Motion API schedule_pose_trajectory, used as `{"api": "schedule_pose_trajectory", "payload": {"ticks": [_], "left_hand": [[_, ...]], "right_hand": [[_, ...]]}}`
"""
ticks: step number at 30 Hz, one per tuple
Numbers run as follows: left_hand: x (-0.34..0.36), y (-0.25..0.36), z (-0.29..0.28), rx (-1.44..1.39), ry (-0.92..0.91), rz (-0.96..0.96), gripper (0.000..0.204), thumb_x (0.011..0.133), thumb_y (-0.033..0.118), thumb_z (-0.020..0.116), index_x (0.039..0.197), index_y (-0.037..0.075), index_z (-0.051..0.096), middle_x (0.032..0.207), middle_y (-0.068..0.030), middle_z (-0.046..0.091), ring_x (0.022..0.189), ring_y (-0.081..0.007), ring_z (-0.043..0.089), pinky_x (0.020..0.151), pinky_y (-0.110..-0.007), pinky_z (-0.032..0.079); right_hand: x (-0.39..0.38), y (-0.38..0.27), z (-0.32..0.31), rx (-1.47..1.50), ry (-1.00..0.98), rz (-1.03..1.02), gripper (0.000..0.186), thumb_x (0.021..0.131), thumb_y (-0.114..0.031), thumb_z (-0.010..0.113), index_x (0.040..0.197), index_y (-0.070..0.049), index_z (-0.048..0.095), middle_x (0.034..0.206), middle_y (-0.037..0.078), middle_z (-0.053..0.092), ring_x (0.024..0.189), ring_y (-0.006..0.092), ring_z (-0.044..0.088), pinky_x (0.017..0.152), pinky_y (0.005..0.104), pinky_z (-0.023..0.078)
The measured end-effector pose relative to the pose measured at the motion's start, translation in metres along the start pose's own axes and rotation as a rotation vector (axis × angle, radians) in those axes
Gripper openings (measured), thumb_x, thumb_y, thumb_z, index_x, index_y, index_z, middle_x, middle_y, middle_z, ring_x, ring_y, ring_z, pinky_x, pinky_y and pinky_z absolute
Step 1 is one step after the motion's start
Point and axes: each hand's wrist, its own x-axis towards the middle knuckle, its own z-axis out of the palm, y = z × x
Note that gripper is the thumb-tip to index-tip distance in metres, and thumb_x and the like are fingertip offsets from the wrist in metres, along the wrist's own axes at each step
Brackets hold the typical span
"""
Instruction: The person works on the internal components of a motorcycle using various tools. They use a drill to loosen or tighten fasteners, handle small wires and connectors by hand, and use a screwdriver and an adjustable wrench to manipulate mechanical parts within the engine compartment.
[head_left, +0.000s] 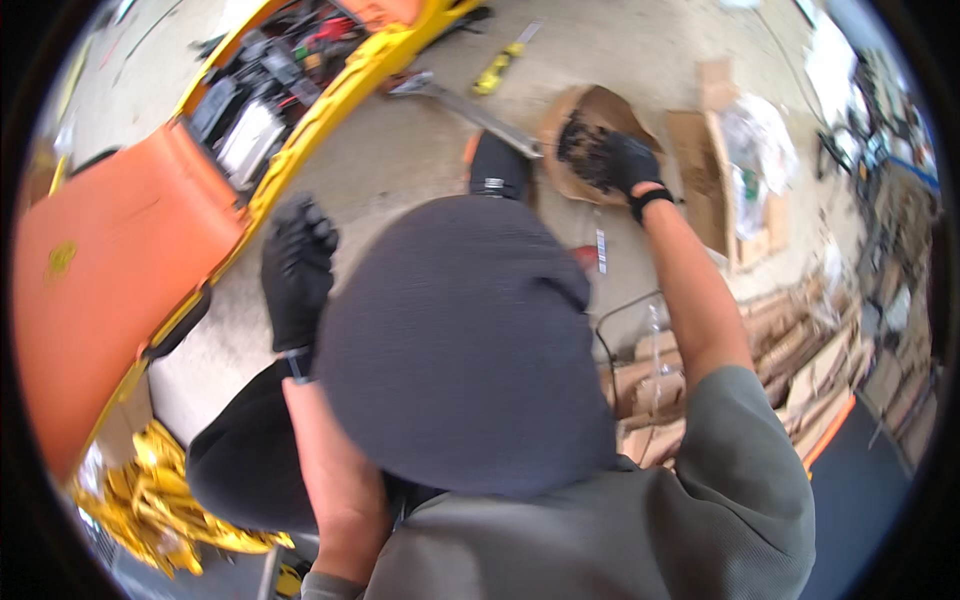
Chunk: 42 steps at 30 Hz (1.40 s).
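Note:
My right hand (634,166), in a black glove, reaches into an open brown paper bag (562,178) that stands on the floor. Many small dark pieces (588,150) lie inside, and my fingertips blend into them, so their grip is hidden. To the left, my left hand (298,262) is raised beside the yellow rim of an orange case (130,270). It wears a black glove too. Its fingers are curled inward, and whatever they may hold is too small and blurred to make out.
Black and red tools (275,75) fill the case. A yellow-handled tool (492,75) and a long metal bar (480,115) lie ahead. Right of the bag sits an open cardboard box (700,170) with clear plastic. Flattened cardboard (790,370) is piled at right, yellow plastic (160,490) lower left.

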Motion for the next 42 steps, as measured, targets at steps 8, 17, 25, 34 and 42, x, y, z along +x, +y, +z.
{"api": "schedule_pose_trajectory", "payload": {"ticks": [8,17,25,34,42], "left_hand": [[-0.008,0.009,0.018,-0.004,-0.169,0.136,0.027,0.096,0.02,0.056,0.115,0.001,0.057,0.097,-0.0046,0.059,0.083,-0.0127,0.055,0.077,-0.029,0.047],[-0.016,0.019,0.025,0.054,-0.224,0.149,0.024,0.095,0.012,0.056,0.116,-0.001,0.056,0.098,-0.0075,0.06,0.085,-0.0156,0.057,0.078,-0.03,0.047],[-0.02,0.023,0.018,0.12,-0.157,0.145,0.027,0.094,0.009,0.057,0.118,-0.003,0.055,0.094,-0.0071,0.061,0.083,-0.0158,0.057,0.077,-0.028,0.047],[-0.014,0.017,0.029,0.049,-0.175,0.114,0.026,0.094,0.009,0.056,0.117,-0.004,0.056,0.091,-0.0059,0.059,0.08,-0.0139,0.055,0.074,-0.026,0.046],[-0.018,0.021,0.021,0.167,-0.154,0.167,0.026,0.096,0.011,0.052,0.118,-0.004,0.055,0.092,-0.0059,0.06,0.08,-0.0129,0.056,0.075,-0.025,0.046]], "right_hand": [[0.005,-0.001,0.003,-0.092,-0.097,-0.071,0.018,0.079,-0.018,0.063,0.093,-0.007,0.061,0.086,0.023,0.063,0.087,0.0434,0.059,0.073,0.0513,0.047],[-0.003,-0.018,-0.016,-0.13,-0.126,-0.094,0.016,0.084,-0.014,0.054,0.094,-0.004,0.06,0.093,0.023,0.064,0.091,0.0404,0.062,0.079,0.0485,0.049],[0.001,-0.033,-0.006,-0.042,-0.272,0.043,0.032,0.081,-0.027,0.062,0.101,-0.002,0.059,0.103,0.024,0.064,0.1,0.0401,0.06,0.084,0.0472,0.047],[0.008,0.007,-0.018,0.241,-0.192,0.219,0.031,0.087,-0.025,0.056,0.104,0.001,0.061,0.098,0.024,0.064,0.095,0.0396,0.061,0.081,0.0448,0.048],[-0.005,-0.135,-0.113,0.442,-0.153,-0.221,0.023,0.089,-0.022,0.056,0.096,-0.001,0.062,0.093,0.021,0.065,0.088,0.0368,0.062,0.075,0.0418,0.048]]}}
